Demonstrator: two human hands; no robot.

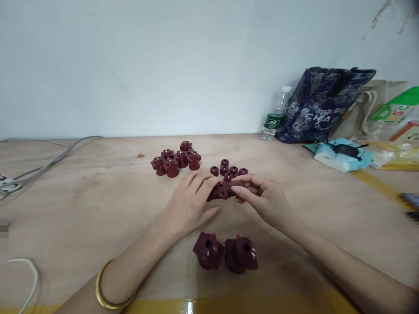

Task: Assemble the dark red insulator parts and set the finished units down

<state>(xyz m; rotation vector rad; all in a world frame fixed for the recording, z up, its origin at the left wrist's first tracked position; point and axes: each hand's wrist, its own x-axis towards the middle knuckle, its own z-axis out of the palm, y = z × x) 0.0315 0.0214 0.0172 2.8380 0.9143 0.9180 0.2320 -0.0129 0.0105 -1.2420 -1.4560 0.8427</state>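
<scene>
While handheld, maroon part (222, 190) inside tabletop edges (131, 139)

On the tabletop (98, 209), a housing (222, 190) lies between the left hand (188, 203) and the right hand (268, 196). Before it, nearer the viewer, stand two further housings (208, 255), side by side. Behind the hands lies a group of caps (224, 168); left of the caps and extending farther back, a housing cluster (171, 167). At right rear, by the wall (163, 65), a water bottle (273, 120) stands just left of a tote bag (322, 100), with a tissue packet (329, 162) before the bag. Far left, cables (63, 152).
</scene>
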